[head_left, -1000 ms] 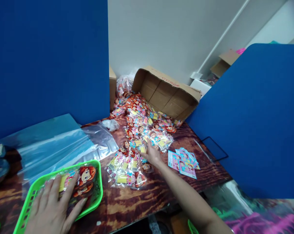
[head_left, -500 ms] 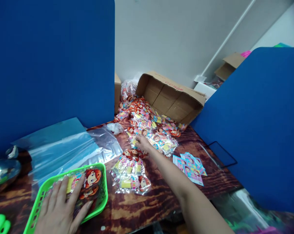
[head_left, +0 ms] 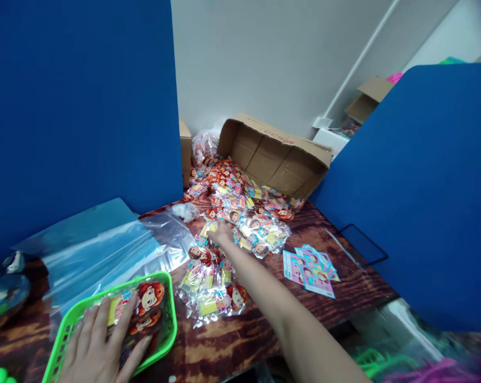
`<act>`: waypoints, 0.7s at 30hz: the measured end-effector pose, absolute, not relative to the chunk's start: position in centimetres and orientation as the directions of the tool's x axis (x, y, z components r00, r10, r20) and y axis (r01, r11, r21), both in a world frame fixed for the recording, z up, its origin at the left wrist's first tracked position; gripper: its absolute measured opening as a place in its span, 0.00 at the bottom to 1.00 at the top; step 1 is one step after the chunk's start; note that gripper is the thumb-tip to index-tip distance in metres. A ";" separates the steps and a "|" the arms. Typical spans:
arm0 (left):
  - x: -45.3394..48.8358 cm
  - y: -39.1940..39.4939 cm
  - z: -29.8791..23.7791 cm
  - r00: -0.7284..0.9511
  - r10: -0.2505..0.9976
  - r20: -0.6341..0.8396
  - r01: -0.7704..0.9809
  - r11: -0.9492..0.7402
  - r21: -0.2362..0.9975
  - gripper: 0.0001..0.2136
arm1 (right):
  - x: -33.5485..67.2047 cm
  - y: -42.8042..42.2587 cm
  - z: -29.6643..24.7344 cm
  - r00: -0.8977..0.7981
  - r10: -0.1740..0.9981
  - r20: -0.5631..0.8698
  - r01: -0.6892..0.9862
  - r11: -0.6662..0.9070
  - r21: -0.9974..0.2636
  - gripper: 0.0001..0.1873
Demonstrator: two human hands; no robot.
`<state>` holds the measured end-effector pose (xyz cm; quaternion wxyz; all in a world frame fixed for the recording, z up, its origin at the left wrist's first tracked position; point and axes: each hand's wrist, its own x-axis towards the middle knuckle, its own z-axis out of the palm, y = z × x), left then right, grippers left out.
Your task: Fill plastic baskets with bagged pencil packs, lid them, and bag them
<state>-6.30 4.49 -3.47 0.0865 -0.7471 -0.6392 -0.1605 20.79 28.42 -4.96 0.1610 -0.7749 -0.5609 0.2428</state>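
Observation:
My left hand (head_left: 94, 340) lies flat, fingers spread, on the clear packets (head_left: 146, 306) with red-haired cartoon heads inside a bright green basket (head_left: 169, 319). My right hand (head_left: 221, 234) reaches forward with fingers closed on a small clear packet (head_left: 205, 232) showing yellow and blue. That packet is at the far end of a small group of similar packets (head_left: 210, 298). Just right of and beyond the hand spreads a heap of loose packets (head_left: 260, 229), running back to a tipped cardboard box (head_left: 278, 159). My right fingertips are partly blurred.
Printed cartoon cards (head_left: 312, 270) lie on the right of the wood-patterned table (head_left: 240, 346). Clear plastic bags (head_left: 108, 250) spread on the left, beside a shiny metal object (head_left: 5, 295). Blue partitions (head_left: 81, 106) stand on both sides; a black wire loop (head_left: 363, 244) is at the right one.
My right hand has drawn slightly left from the heap, bringing a packet toward the smaller group. My left hand stays on the basket's packets. The view has shifted a little.

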 end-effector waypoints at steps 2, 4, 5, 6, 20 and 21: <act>-6.2 4.5 -3.2 0.134 0.925 0.356 0.981 -0.174 0.083 0.32 | 20.1 28.6 -4.2 0.224 0.958 -0.179 0.822 -0.284 -0.493 0.27; -6.1 4.5 -2.9 0.141 0.922 0.360 0.979 -0.184 0.088 0.31 | 20.1 29.0 -3.2 0.187 0.969 -0.159 0.842 -0.241 -0.482 0.27; -6.1 4.6 -2.7 0.146 0.920 0.364 0.978 -0.190 0.087 0.31 | 20.3 29.3 -2.7 0.177 0.973 -0.150 0.848 -0.228 -0.479 0.26; -6.1 4.6 -2.6 0.151 0.919 0.364 0.977 -0.194 0.085 0.30 | 20.6 29.6 -2.3 0.174 0.974 -0.145 0.849 -0.223 -0.478 0.25; -6.0 4.7 -2.5 0.187 0.896 0.403 0.970 -0.233 0.069 0.32 | 12.5 26.4 -5.1 0.283 0.928 -0.244 0.829 -0.364 -0.425 0.21; -6.0 4.7 -2.7 0.177 0.899 0.401 0.971 -0.225 0.076 0.32 | 11.9 26.4 -5.0 0.244 0.941 -0.236 0.837 -0.327 -0.439 0.21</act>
